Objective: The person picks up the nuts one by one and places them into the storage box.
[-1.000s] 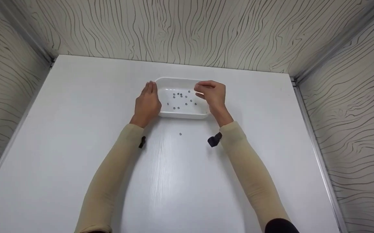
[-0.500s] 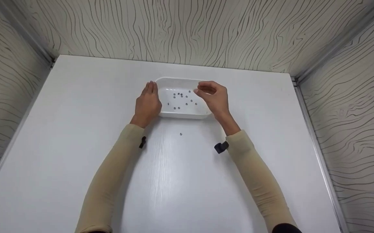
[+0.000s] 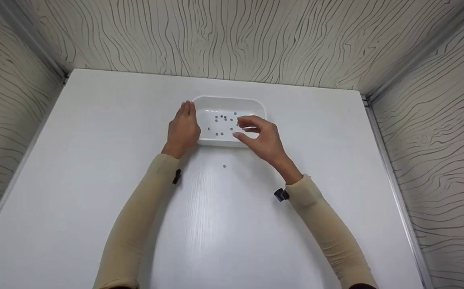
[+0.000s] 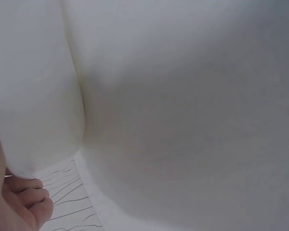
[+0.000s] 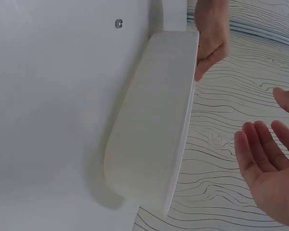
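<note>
Two bare hands at shallow white rounded-rectangle plastic tray (image 3: 256, 103), mid-table toward far wall. Left hand (image 3: 183, 130) flat against tray's left side, fingers straight, touching its wall, gripping nothing. Right hand (image 3: 260, 138) hovers over tray's near right corner, fingers loosely spread, palm empty in wrist view. Scatter of small dark metal nuts (image 3: 224, 122) inside tray. One stray small metal nut (image 3: 224, 166) on white table (image 3: 95, 168), just outside tray's near edge, between forearms.
</note>
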Motion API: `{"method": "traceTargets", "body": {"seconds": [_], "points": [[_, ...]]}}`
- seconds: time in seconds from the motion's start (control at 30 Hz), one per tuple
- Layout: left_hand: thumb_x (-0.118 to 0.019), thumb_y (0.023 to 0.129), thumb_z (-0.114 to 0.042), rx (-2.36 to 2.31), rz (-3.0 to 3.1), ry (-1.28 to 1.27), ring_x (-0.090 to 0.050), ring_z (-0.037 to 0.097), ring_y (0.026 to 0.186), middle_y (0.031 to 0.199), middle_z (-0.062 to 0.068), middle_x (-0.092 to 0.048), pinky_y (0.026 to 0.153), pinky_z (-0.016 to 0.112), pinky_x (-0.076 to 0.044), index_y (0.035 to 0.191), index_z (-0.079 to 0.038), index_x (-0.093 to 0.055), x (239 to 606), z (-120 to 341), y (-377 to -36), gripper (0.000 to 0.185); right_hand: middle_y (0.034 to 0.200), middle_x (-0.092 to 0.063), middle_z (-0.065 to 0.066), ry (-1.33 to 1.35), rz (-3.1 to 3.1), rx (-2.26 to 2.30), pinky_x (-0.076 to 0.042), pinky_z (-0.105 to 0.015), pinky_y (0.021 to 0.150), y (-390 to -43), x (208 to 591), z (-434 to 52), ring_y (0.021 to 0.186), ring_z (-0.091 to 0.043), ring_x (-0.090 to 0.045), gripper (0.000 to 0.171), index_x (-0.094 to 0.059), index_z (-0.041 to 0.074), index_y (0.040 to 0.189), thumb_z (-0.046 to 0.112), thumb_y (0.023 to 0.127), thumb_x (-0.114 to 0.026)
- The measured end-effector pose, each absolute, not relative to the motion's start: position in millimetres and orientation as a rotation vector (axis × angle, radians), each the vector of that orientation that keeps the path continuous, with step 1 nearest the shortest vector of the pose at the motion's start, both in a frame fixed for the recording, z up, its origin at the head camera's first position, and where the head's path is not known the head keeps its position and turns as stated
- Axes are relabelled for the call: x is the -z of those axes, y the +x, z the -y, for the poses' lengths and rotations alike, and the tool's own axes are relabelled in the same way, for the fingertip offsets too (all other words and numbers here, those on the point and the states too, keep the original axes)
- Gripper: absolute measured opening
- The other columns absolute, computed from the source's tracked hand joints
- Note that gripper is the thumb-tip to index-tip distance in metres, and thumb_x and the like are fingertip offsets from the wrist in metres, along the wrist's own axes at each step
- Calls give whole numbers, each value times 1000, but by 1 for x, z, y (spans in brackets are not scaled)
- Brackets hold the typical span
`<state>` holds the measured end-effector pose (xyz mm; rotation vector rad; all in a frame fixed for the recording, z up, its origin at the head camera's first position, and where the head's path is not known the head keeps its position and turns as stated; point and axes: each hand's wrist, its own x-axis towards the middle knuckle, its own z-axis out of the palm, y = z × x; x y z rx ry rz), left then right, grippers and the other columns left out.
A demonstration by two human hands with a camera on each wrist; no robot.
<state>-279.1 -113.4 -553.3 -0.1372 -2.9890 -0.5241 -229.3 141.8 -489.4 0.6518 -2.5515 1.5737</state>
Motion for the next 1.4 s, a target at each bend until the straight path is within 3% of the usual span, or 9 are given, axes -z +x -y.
{"method": "traceTargets", "body": {"seconds": [0.37,0.67,1.0,1.4], "points": [[-33,111,-13,529,2980,-147,-36,40,158,166,27,-37,126,52,-41,160,8,-31,552,115,-278,54,134,-74,-13,1076,2666,-996,-59,-39,109,-203,497,-147,127,-26,-71,39,-71,4,133,17,96,-78],[-33,110,-13,538,2994,-126,-35,39,158,167,26,-36,126,51,-40,161,7,-31,548,115,-281,55,129,-77,-10,1486,2381,-262,-61,-34,104,-196,525,-147,121,-22,-74,33,-74,4,127,11,95,-77],[-35,109,-12,527,3001,-102,-35,38,158,167,26,-37,124,51,-43,161,7,-32,553,113,-282,55,128,-78,-7,1672,2259,194,-61,-31,102,-200,551,-149,119,-19,-75,30,-74,6,127,10,97,-72],[-32,111,-14,554,3017,-106,-33,38,159,169,25,-34,126,51,-40,162,6,-30,552,112,-279,54,135,-74,-6,1730,2362,283,-61,-29,100,-197,563,-143,125,-16,-72,37,-70,7,134,8,98,-71]]}}
